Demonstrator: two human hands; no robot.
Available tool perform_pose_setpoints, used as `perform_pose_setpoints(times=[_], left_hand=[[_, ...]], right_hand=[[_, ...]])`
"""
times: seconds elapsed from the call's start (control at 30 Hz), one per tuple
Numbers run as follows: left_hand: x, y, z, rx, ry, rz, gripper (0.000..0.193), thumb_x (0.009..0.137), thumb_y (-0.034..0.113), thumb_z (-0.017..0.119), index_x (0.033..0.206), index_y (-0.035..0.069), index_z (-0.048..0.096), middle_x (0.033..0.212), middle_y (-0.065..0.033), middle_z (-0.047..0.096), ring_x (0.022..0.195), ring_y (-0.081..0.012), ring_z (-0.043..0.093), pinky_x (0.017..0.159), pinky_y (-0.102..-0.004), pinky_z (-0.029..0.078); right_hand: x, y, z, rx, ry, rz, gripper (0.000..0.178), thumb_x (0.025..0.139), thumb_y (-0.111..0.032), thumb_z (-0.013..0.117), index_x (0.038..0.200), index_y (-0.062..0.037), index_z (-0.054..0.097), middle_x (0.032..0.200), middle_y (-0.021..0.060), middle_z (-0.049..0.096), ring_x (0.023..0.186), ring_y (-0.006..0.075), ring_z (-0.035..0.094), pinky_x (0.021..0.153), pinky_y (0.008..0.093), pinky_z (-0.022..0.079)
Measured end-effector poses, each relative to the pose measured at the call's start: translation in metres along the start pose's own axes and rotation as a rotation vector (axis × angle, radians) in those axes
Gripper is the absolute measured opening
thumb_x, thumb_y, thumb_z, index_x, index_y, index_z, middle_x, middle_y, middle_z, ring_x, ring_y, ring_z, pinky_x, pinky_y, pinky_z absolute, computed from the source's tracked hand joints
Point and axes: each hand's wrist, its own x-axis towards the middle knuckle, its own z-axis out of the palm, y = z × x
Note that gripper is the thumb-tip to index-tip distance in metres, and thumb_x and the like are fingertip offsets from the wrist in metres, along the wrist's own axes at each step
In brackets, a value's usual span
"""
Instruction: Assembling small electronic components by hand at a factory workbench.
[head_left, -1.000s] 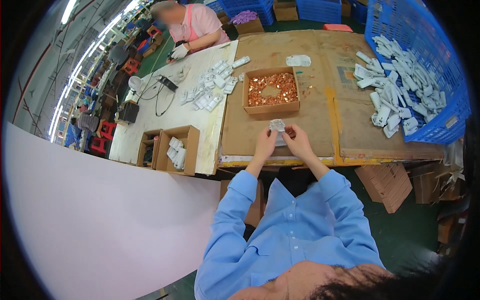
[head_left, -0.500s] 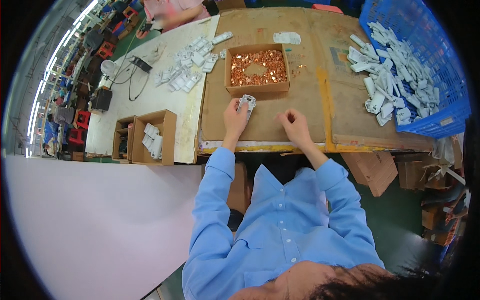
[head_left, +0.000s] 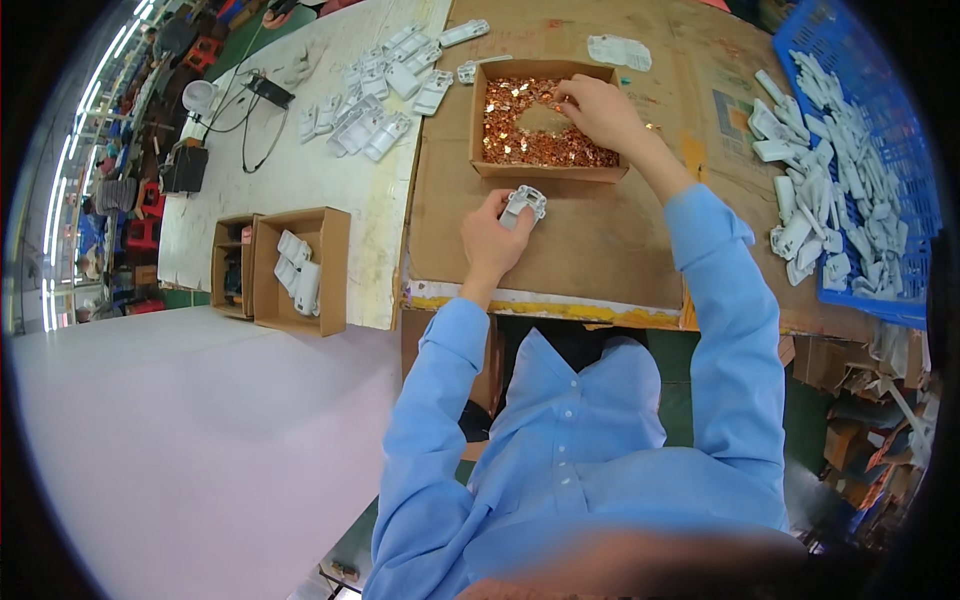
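Note:
My left hand [head_left: 493, 238] grips a white plastic housing [head_left: 524, 206] just above the cardboard-covered table, in front of an open cardboard box [head_left: 545, 172]. Small copper-coloured metal pieces [head_left: 510, 140] fill that box, with a bare patch of its bottom showing near the middle. My right hand [head_left: 600, 112] reaches over the box's right side. Its fingertips are pinched together at the copper pieces, and what lies between them is too small to make out.
Several white plastic housings [head_left: 372, 90] lie in a pile at the back left. A smaller cardboard box [head_left: 335, 265] holds more. On the right, a blue crate [head_left: 925, 190] lies tipped with many white parts spilling out. A black device with a cable [head_left: 268, 92] rests on the white tabletop.
My right hand has moved forward from near the table's front edge into the box of copper pieces. My left hand still holds the white housing, now slightly turned. The whole view has shifted.

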Motion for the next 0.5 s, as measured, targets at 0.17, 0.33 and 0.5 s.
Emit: perform_pose_setpoints(times=[0.17,0.33,0.5], left_hand=[[0.002,0.004,-0.001,0.034,-0.005,-0.006,0.029,0.078,0.031,0.071,0.098,0.01,0.069,0.083,-0.0118,0.073,0.076,-0.0317,0.071,0.068,-0.0405,0.055],[0.002,0.005,-0.003,0.033,-0.003,0.002,0.029,0.078,0.031,0.071,0.098,0.011,0.069,0.083,-0.0121,0.073,0.076,-0.033,0.07,0.068,-0.0413,0.055],[0.002,0.009,-0.004,0.079,-0.002,0.039,0.027,0.077,0.029,0.071,0.098,0.011,0.068,0.082,-0.0126,0.072,0.075,-0.0341,0.069,0.067,-0.0425,0.054]], right_hand=[[0.036,0.015,0.025,-0.309,-0.203,-0.128,0.013,0.082,-0.006,0.063,0.094,-0.0087,0.066,0.102,0.0113,0.064,0.097,0.0329,0.065,0.08,0.0464,0.053],[0.049,0.006,0.029,-0.477,-0.255,-0.181,0.015,0.08,-0.004,0.064,0.095,-0.0043,0.068,0.105,0.0126,0.067,0.101,0.0319,0.067,0.081,0.0434,0.057],[0.053,0.004,0.032,-0.567,-0.263,-0.204,0.014,0.078,-0.003,0.065,0.092,-0.0033,0.07,0.098,0.0146,0.07,0.095,0.0326,0.069,0.076,0.0433,0.058]])
